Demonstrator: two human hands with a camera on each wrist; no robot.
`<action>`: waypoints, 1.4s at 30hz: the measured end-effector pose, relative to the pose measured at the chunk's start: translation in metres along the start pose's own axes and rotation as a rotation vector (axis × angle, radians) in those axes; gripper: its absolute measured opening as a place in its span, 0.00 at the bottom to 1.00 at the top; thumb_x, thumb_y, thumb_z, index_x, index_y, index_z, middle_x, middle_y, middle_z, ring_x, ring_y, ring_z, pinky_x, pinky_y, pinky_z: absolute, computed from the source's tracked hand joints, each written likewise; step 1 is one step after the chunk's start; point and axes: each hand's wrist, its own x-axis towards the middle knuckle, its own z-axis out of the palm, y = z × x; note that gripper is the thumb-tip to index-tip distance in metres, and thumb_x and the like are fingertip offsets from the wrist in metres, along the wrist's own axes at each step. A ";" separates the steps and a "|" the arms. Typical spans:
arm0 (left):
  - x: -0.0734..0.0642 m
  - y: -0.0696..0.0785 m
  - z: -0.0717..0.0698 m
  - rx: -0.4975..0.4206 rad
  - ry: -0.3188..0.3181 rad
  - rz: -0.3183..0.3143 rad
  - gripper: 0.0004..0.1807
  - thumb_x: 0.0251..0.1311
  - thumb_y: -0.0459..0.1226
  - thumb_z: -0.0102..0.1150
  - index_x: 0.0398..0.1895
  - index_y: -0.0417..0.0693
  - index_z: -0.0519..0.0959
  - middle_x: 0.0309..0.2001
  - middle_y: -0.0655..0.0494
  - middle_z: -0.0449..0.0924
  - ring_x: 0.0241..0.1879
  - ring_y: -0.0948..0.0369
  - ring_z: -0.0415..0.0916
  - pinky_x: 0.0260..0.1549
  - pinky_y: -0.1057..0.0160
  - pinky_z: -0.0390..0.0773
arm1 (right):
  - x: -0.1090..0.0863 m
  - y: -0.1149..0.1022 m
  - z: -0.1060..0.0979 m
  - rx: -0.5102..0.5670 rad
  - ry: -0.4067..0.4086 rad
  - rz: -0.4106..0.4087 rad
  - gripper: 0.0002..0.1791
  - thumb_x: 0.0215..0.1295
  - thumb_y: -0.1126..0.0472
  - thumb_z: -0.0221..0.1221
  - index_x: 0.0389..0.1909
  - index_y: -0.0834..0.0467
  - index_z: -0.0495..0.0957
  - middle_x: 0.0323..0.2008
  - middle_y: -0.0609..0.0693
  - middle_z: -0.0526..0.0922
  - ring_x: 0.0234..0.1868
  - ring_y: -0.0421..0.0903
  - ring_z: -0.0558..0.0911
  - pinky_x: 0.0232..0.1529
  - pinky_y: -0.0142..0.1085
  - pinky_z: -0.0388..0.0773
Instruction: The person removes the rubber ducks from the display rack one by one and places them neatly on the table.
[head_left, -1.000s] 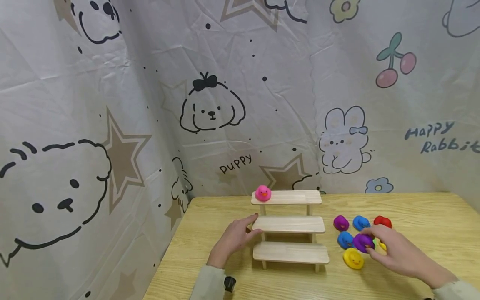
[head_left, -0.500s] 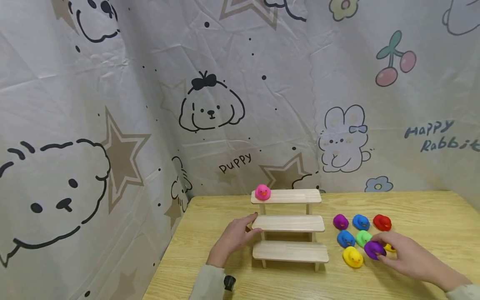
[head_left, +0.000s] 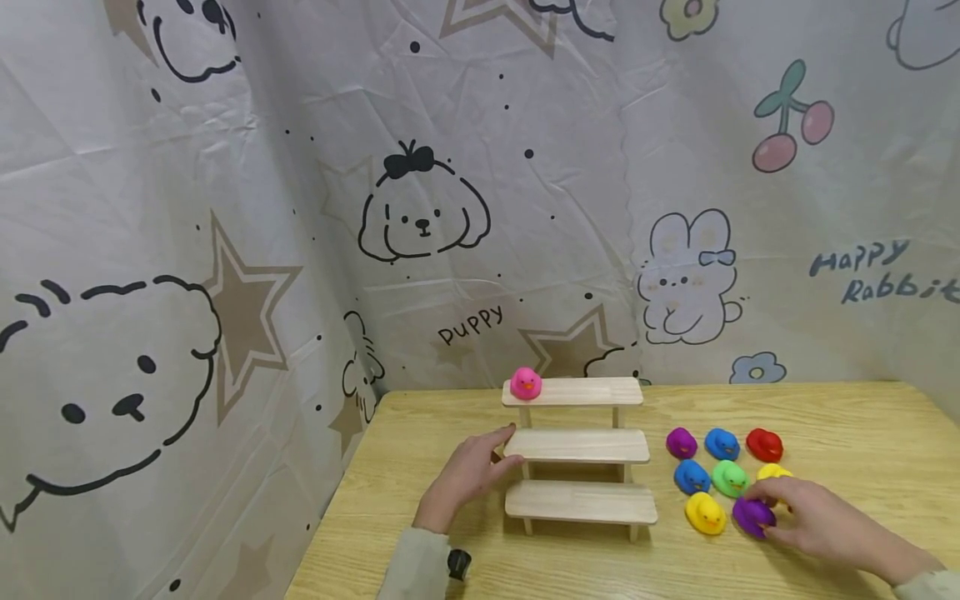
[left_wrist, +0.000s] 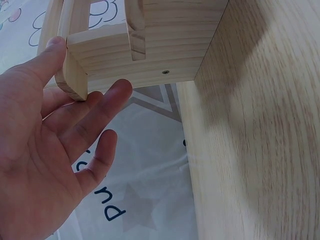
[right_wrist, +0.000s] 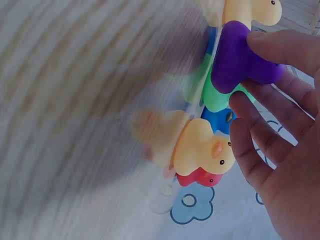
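Observation:
A three-tier wooden shelf rack stands on the table. My left hand grips the left end of its middle board, thumb on one side and fingers on the other; the left wrist view shows the board end between them. At the right, my right hand pinches a purple rubber duck at the near side of a duck group. The right wrist view has the purple duck between thumb and fingers, close to the table. On the top tier's left end sits a pink duck.
Beside the held duck are a yellow duck, a green duck and another yellow duck, partly hidden by my right hand. A blue duck and a red duck stand nearby. A printed curtain hangs behind the table.
My right hand has carried the purple duck from above the group toward the near right and down, uncovering the green and red ducks. My left hand stays on the shelf.

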 end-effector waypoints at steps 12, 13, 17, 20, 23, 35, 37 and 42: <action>0.000 0.000 -0.001 0.002 0.001 0.012 0.34 0.64 0.54 0.52 0.68 0.46 0.65 0.63 0.52 0.70 0.38 0.64 0.79 0.41 0.65 0.79 | 0.001 0.004 0.004 0.036 -0.005 -0.022 0.19 0.48 0.58 0.72 0.42 0.48 0.78 0.37 0.33 0.77 0.36 0.32 0.74 0.35 0.32 0.78; 0.000 0.000 -0.001 0.001 0.001 0.011 0.34 0.64 0.54 0.52 0.68 0.46 0.65 0.63 0.52 0.70 0.38 0.64 0.79 0.41 0.64 0.79 | 0.001 0.004 0.004 0.032 -0.003 -0.021 0.20 0.47 0.58 0.72 0.42 0.48 0.78 0.37 0.33 0.77 0.36 0.32 0.74 0.35 0.32 0.78; 0.000 0.000 -0.001 0.001 0.002 0.006 0.34 0.64 0.54 0.51 0.68 0.46 0.65 0.63 0.52 0.70 0.38 0.64 0.79 0.40 0.64 0.79 | 0.001 0.005 0.005 0.038 -0.004 -0.013 0.21 0.46 0.59 0.72 0.43 0.48 0.78 0.38 0.34 0.77 0.36 0.32 0.74 0.35 0.32 0.78; 0.000 0.000 -0.001 0.001 0.004 0.006 0.34 0.64 0.54 0.52 0.68 0.45 0.65 0.63 0.52 0.70 0.37 0.64 0.79 0.40 0.64 0.79 | 0.001 0.005 0.005 0.040 0.002 -0.020 0.21 0.46 0.59 0.72 0.43 0.49 0.78 0.38 0.34 0.77 0.36 0.32 0.74 0.35 0.32 0.78; 0.000 0.001 -0.001 0.001 0.006 0.003 0.34 0.64 0.54 0.52 0.68 0.45 0.65 0.63 0.52 0.70 0.37 0.64 0.79 0.40 0.64 0.79 | 0.002 0.005 0.005 0.039 0.005 -0.025 0.22 0.46 0.59 0.72 0.43 0.49 0.78 0.38 0.34 0.77 0.36 0.32 0.74 0.35 0.32 0.78; -0.002 0.001 -0.002 0.005 0.004 0.003 0.33 0.64 0.53 0.52 0.68 0.45 0.66 0.63 0.51 0.70 0.38 0.63 0.79 0.41 0.64 0.79 | 0.004 -0.011 -0.010 -0.032 0.023 -0.046 0.25 0.45 0.54 0.73 0.46 0.51 0.77 0.42 0.42 0.80 0.40 0.43 0.77 0.37 0.37 0.80; -0.001 0.001 -0.002 0.005 0.002 0.008 0.33 0.64 0.53 0.53 0.68 0.45 0.66 0.63 0.51 0.70 0.38 0.63 0.79 0.41 0.64 0.79 | 0.007 -0.016 -0.013 -0.030 0.025 -0.037 0.26 0.45 0.53 0.73 0.47 0.52 0.77 0.43 0.42 0.80 0.40 0.43 0.77 0.37 0.36 0.80; -0.001 0.001 -0.001 0.004 -0.003 0.003 0.33 0.65 0.53 0.53 0.68 0.45 0.65 0.63 0.51 0.70 0.38 0.63 0.79 0.40 0.64 0.79 | 0.016 -0.031 -0.018 -0.054 0.096 -0.059 0.23 0.46 0.56 0.72 0.45 0.53 0.78 0.41 0.42 0.80 0.40 0.45 0.78 0.38 0.38 0.80</action>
